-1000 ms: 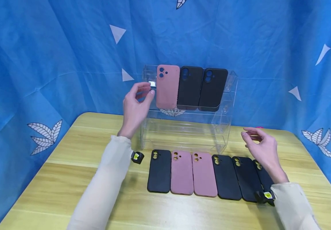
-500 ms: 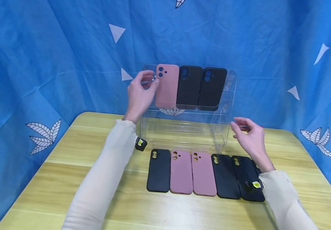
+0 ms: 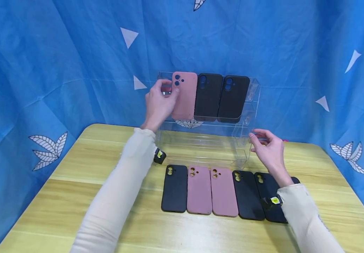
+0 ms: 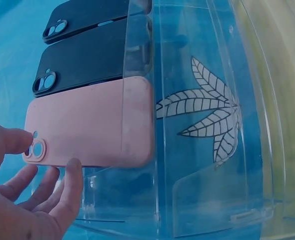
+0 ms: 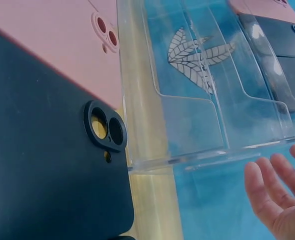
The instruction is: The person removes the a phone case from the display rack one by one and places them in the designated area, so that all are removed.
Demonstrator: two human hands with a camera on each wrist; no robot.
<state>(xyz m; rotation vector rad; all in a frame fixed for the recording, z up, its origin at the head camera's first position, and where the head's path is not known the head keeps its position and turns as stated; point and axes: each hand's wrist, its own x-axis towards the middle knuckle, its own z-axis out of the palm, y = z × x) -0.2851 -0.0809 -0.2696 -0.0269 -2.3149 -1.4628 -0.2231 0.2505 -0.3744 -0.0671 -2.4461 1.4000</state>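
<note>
Across the middle of the frame your clear rack [image 3: 245,105] stands on the table [image 3: 58,196], with a row of cases [image 3: 223,191] flat in front of it. Over the last second your left hand [image 3: 159,105] has risen to the upper centre and reached the pink case [image 3: 185,96] on the top shelf; your right hand [image 3: 268,151] has drifted in toward the rack's right end. So contact looks just made. Your thumb touches the pink case near its lens holes, fingers loose and uncurled beside it. Your right hand is relaxed, empty.
</note>
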